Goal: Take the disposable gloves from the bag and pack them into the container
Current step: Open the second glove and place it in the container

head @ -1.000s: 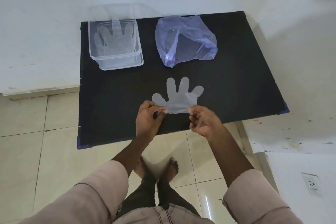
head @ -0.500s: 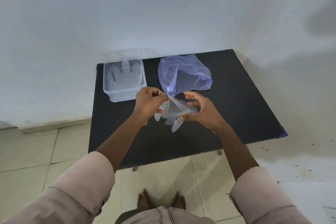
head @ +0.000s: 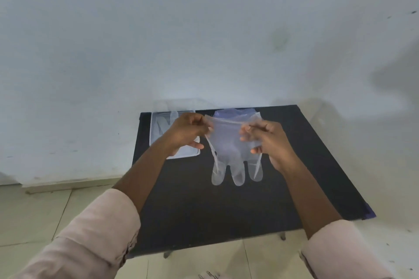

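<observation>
While both hands, left [head: 188, 131] and right [head: 267, 140], pinched one glove [head: 229, 149] by its cuff above the desk [head: 317, 165], fingers hanging, the container [head: 158, 124] already held at least one. Bag [head: 235, 113] behind, contents unclear.

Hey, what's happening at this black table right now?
A person holds a clear disposable glove up over the black table, the left hand and right hand each pinching a side of its cuff, fingers hanging down. The clear container, at the table's back left, already has at least one glove in it. The bluish plastic bag lies behind the raised glove.
</observation>
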The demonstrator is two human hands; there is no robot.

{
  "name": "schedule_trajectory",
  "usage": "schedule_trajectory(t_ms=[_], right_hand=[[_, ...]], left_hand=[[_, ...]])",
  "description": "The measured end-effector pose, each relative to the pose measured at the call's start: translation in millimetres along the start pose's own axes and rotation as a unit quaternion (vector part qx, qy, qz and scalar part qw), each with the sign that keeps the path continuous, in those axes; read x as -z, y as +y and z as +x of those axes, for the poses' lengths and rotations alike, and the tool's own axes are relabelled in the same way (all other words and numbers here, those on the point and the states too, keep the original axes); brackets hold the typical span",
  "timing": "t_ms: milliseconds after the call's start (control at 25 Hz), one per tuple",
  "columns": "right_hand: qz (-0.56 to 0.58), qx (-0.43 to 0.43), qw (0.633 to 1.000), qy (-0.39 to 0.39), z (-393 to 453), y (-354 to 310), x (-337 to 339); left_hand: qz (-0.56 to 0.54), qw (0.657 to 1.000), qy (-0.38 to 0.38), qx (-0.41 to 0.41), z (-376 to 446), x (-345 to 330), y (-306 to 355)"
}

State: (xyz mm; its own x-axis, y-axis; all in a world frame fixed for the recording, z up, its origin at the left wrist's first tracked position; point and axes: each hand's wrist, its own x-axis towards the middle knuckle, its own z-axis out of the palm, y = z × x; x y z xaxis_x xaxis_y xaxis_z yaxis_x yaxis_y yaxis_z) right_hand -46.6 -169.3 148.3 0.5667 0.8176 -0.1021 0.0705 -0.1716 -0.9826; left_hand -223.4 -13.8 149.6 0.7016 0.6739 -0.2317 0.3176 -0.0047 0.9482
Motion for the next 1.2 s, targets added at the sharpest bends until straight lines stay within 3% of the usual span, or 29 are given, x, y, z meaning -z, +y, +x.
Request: schedule_trajectory(t_ms=[200,360,600,880,1040,1200], right_hand=[[-0.018,0.006,1.000,0.018,5.2,-31.2,-25.1],[-0.038,0.016,0.999,0.030,6.8,-39.0,-42.3],[-0.075,0.015,0.997,0.028,13.8,-45.0,-52.7],[-0.050,-0.007,0.999,0.020,18.4,-55.7,-46.2],[0.008,-0.046,0.998,0.043,19.2,-57.2,-36.5],[-0.006,-0.073,0.996,0.045,20.9,-54.8,-28.0]], left_hand=[[-0.060,0.997,-0.049,-0.013,-0.9,16.5,-0.4],[-0.121,0.992,0.023,-0.016,0.9,24.3,5.0],[-0.014,0.999,-0.028,0.034,16.1,43.0,6.2],[-0.138,0.989,-0.030,-0.032,29.2,36.4,10.8],[-0.134,0.989,-0.034,-0.053,31.3,26.9,16.9],[-0.119,0.990,-0.021,-0.068,34.4,19.7,24.5]])
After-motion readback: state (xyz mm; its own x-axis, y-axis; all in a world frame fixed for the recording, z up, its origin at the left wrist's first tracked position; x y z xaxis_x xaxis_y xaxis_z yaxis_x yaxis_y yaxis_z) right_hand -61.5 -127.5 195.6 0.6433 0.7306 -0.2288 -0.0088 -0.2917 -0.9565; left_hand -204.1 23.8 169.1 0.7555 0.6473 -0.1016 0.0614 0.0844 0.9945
